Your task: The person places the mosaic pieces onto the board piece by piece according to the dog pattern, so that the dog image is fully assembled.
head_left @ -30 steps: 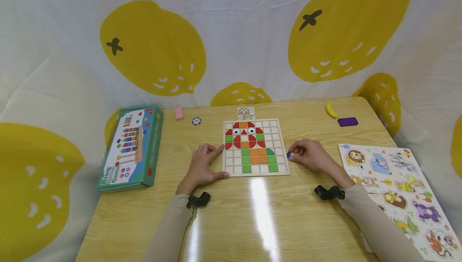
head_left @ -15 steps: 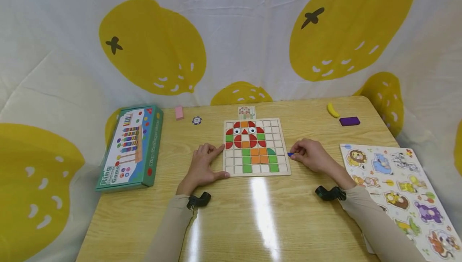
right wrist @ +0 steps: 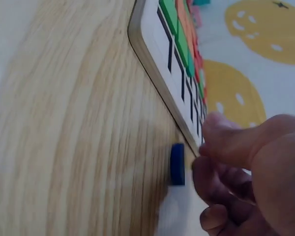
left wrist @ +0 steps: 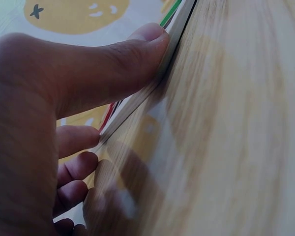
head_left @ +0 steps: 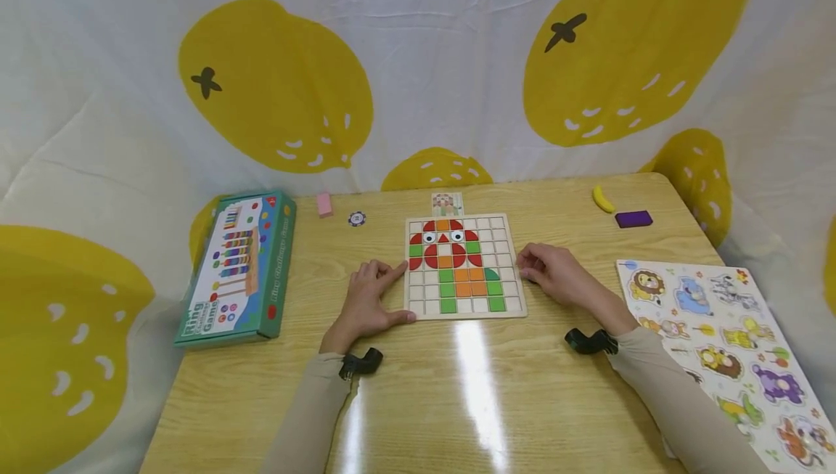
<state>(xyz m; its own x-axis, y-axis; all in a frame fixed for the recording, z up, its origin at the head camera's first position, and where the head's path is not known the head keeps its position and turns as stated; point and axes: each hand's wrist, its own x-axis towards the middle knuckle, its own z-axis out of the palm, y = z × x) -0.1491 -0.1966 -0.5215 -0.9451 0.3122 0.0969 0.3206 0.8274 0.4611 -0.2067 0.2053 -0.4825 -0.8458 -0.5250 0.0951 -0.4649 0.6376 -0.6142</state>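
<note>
A square wooden mosaic board (head_left: pixel 431 291) lies mid-table, with red, orange, green and white pieces forming a figure with two round eyes (head_left: pixel 429 239). My left hand (head_left: pixel 369 300) touches its left edge with spread thumb and index finger. In the left wrist view, the thumb (left wrist: pixel 132 56) lies against the board's side. My right hand (head_left: pixel 555 274) is at the board's right edge, fingers bent. In the right wrist view, a small dark blue piece (right wrist: pixel 177 164) is on the table beside that edge, apart from the fingertips. The hand hides it in the head view.
A pattern card (head_left: pixel 447 204) lies behind the board. At left are a green game box (head_left: pixel 238 271), a pink block (head_left: pixel 324 205) and a poker chip (head_left: pixel 356 218). At right are a toy banana (head_left: pixel 602 199), a purple block (head_left: pixel 633 219) and an animal puzzle (head_left: pixel 712 321).
The right hand was pinching the blue piece beside the board. Its fingers have moved slightly left and away from the viewer, and have let the piece go. The left hand has stayed put.
</note>
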